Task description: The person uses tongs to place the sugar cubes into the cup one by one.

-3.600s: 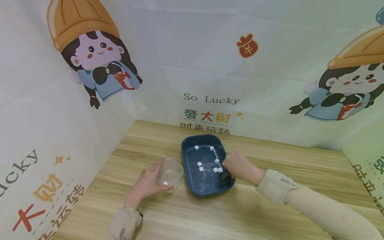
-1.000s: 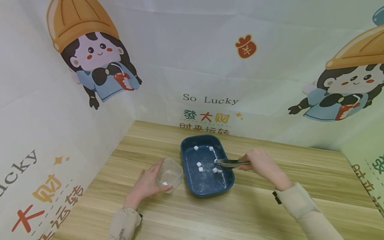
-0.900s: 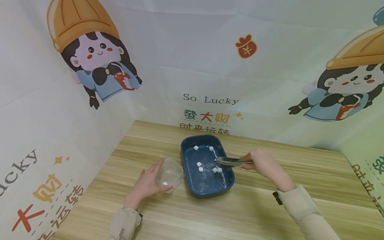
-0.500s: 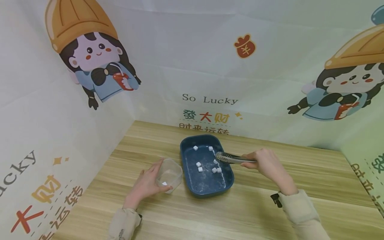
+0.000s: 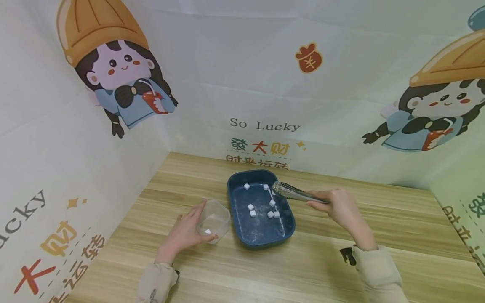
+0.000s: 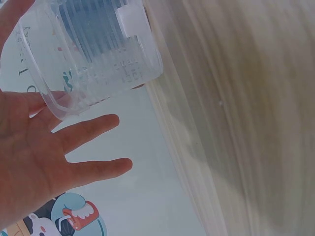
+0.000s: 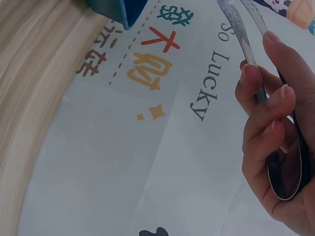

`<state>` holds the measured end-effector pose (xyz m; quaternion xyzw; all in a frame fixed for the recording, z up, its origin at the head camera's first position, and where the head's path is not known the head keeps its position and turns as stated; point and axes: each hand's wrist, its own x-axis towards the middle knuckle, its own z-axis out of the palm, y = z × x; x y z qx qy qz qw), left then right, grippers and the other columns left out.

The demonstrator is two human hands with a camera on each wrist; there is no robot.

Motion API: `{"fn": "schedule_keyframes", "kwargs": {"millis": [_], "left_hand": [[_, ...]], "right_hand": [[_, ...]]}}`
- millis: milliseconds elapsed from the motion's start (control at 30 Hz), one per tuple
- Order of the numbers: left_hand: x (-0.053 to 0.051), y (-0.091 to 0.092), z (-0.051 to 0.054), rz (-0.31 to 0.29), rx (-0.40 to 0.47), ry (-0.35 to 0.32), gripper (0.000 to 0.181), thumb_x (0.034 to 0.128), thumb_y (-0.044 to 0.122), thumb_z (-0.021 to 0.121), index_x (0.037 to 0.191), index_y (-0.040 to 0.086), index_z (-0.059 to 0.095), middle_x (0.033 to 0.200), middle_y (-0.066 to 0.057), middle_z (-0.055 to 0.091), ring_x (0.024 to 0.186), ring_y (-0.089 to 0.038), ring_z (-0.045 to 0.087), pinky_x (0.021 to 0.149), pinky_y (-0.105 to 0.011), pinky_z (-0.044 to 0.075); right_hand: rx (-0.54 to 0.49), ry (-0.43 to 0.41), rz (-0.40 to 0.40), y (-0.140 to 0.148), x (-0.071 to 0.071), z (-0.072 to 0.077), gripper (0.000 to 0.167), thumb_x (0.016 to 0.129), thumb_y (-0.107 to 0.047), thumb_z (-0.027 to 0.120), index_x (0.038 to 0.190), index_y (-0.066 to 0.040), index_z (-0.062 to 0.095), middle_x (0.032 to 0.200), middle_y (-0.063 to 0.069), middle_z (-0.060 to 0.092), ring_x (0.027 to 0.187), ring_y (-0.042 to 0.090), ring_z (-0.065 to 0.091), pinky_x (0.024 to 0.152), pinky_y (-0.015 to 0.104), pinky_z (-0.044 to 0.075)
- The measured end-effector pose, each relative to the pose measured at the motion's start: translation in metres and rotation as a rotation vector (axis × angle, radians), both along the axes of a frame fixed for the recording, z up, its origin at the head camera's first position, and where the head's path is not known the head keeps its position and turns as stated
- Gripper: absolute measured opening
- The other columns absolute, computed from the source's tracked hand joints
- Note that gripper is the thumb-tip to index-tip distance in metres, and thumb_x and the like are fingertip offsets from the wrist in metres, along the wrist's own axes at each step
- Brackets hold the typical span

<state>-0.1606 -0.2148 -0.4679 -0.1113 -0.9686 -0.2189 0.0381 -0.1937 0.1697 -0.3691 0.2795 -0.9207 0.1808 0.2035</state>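
Note:
In the head view, my left hand (image 5: 185,231) holds a clear plastic container (image 5: 219,214) between thumb and fingers; it stands left of a dark blue tray (image 5: 261,243). The left wrist view shows two fingers spread away from the container (image 6: 98,64). A small white patch (image 5: 207,232) shows low on it; its nature is unclear. My right hand (image 5: 342,210) grips metal tongs (image 5: 299,193), their perforated tips over the tray's right rim. Several white cubes (image 5: 272,203) lie in the tray. Whether anything sits between the tips is unclear.
All this stands on a wood-grain table (image 5: 235,273). A printed cloth backdrop (image 5: 227,63) rises behind and at both sides. In the right wrist view the tray's corner (image 7: 110,7) shows at the top.
The right hand and tongs have moved back from lower in the tray, up and to the right, toward its right rim. The left hand and container have stayed in place.

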Motion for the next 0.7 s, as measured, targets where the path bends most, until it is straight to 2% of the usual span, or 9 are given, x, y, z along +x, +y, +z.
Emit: {"fn": "schedule_keyframes", "kwargs": {"millis": [100, 267, 500, 700], "left_hand": [[-0.0004, 0.0002, -0.0001, -0.003, -0.001, 0.002, 0.104, 0.0626, 0.055, 0.071, 0.141, 0.006, 0.022, 0.140, -0.016, 0.037, 0.120, -0.037, 0.045, 0.096, -0.067, 0.027], [0.0001, 0.0003, 0.0006, -0.006, 0.001, 0.005, 0.104, 0.0625, 0.054, 0.071, 0.141, 0.006, 0.022, 0.140, -0.016, 0.037, 0.120, -0.037, 0.045, 0.095, -0.067, 0.027], [0.0010, 0.0005, 0.0015, -0.004, 0.005, -0.001, 0.104, 0.0628, 0.054, 0.071, 0.141, 0.006, 0.022, 0.140, -0.016, 0.036, 0.120, -0.037, 0.045, 0.096, -0.067, 0.026], [0.0008, 0.0009, 0.0019, -0.001, 0.006, -0.004, 0.104, 0.0626, 0.054, 0.071, 0.141, 0.006, 0.022, 0.140, -0.016, 0.036, 0.119, -0.037, 0.045, 0.097, -0.067, 0.026]], "right_hand": [[-0.039, 0.016, -0.003, 0.0010, 0.0001, 0.0001, 0.029, 0.070, -0.022, 0.073, 0.093, -0.005, 0.071, 0.078, 0.012, 0.071, 0.037, -0.005, 0.024, 0.037, 0.015, 0.023], [-0.088, 0.066, -0.001, 0.0008, 0.0000, 0.0016, 0.029, 0.068, -0.020, 0.074, 0.092, -0.004, 0.071, 0.077, 0.013, 0.070, 0.036, -0.008, 0.021, 0.035, 0.014, 0.022], [-0.140, 0.148, -0.017, -0.0014, 0.0020, 0.0039, 0.028, 0.067, -0.019, 0.075, 0.090, -0.003, 0.072, 0.076, 0.014, 0.070, 0.039, -0.006, 0.029, 0.035, 0.013, 0.022], [-0.170, 0.180, -0.032, -0.0029, 0.0025, 0.0058, 0.028, 0.065, -0.017, 0.076, 0.090, -0.005, 0.072, 0.076, 0.013, 0.070, 0.041, 0.000, 0.038, 0.037, 0.012, 0.023]]}}
